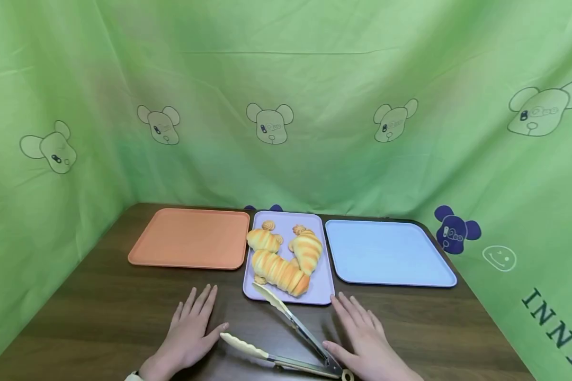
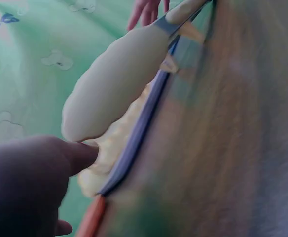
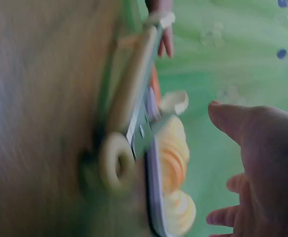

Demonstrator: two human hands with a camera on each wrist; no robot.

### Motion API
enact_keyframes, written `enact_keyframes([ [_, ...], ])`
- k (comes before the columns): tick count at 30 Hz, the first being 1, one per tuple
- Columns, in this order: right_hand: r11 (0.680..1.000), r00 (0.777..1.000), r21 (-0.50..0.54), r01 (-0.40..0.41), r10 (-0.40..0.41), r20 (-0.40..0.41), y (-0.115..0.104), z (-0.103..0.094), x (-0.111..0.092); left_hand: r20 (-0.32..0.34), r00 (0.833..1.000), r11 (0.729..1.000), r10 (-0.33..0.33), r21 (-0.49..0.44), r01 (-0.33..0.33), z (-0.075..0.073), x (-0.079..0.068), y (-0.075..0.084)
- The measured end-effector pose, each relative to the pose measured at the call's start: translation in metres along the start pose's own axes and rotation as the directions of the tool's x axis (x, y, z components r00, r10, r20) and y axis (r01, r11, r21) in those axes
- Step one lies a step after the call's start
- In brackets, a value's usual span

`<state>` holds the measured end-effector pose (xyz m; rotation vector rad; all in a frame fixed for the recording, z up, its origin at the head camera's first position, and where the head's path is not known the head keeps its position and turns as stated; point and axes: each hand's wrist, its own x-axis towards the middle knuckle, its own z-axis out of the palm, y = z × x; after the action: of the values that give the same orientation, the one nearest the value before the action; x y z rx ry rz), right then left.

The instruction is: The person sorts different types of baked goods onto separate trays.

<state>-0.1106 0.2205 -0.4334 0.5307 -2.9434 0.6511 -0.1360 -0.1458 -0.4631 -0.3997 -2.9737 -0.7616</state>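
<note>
Tongs (image 1: 309, 337) at the near centre of the table (image 1: 100, 296), arms spread, hinge end toward the near right. Left hand (image 1: 188, 333): fingers straight, slightly apart, holding nothing; thumb out to the right, just beside the tip of the near arm. Right hand (image 1: 362, 338): fingers likewise extended, holding nothing; thumb close to the far arm, contact cannot be told. Far arm's tip overlaps the near edge of the purple tray (image 1: 323, 288) in the head view. On that tray, middle of the row: three striped breads (image 1: 281, 271), small swirled cookies (image 1: 268, 225) among them. Orange tray (image 1: 195, 238) left, blue tray (image 1: 386, 251) right. Green cloth (image 1: 314, 69) hangs behind.
</note>
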Motion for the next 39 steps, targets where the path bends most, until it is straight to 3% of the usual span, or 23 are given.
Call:
enact_keyframes([
  [7, 0.983, 0.987, 0.133, 0.127, -0.139, 0.085, -0.013, 0.009, 0.002, -0.050, 0.998, 0.977, 0.038, -0.206, -0.048, 0.003, 0.011, -0.002],
  [13, 0.964, 0.965, 0.144, 0.222, -0.238, 0.111, -0.021, 0.022, 0.005, -0.048, 0.998, 0.910, 0.029, -0.411, -0.047, 0.005, 0.027, -0.002],
  [17, 0.957, 0.953, 0.152, 0.249, -0.270, 0.138, -0.027, 0.030, 0.010, -0.070, 0.997, 0.836, 0.017, -0.545, -0.053, 0.011, 0.040, 0.002],
  [22, 0.967, 0.958, 0.137, 0.217, -0.238, 0.162, -0.033, 0.037, 0.015, -0.104, 0.995, 0.705, -0.009, -0.706, -0.067, 0.020, 0.055, 0.005],
  [26, 0.978, 0.964, 0.131, 0.164, -0.187, 0.188, -0.035, 0.044, 0.018, -0.073, 0.997, 0.612, -0.024, -0.790, -0.043, 0.029, 0.064, 0.007],
  [30, 0.975, 0.964, 0.164, 0.149, -0.180, 0.196, -0.035, 0.050, 0.020, -0.048, 0.999, 0.548, -0.020, -0.836, -0.029, 0.035, 0.071, 0.006],
  [35, 0.961, 0.963, 0.217, 0.170, -0.208, 0.169, -0.031, 0.052, 0.019, -0.045, 0.999, 0.516, 0.020, -0.855, -0.049, 0.039, 0.077, 0.005],
  [39, 0.954, 0.964, 0.193, 0.230, -0.251, 0.092, -0.025, 0.048, 0.014, -0.059, 0.997, 0.516, 0.046, -0.854, -0.074, 0.044, 0.080, 0.006],
])
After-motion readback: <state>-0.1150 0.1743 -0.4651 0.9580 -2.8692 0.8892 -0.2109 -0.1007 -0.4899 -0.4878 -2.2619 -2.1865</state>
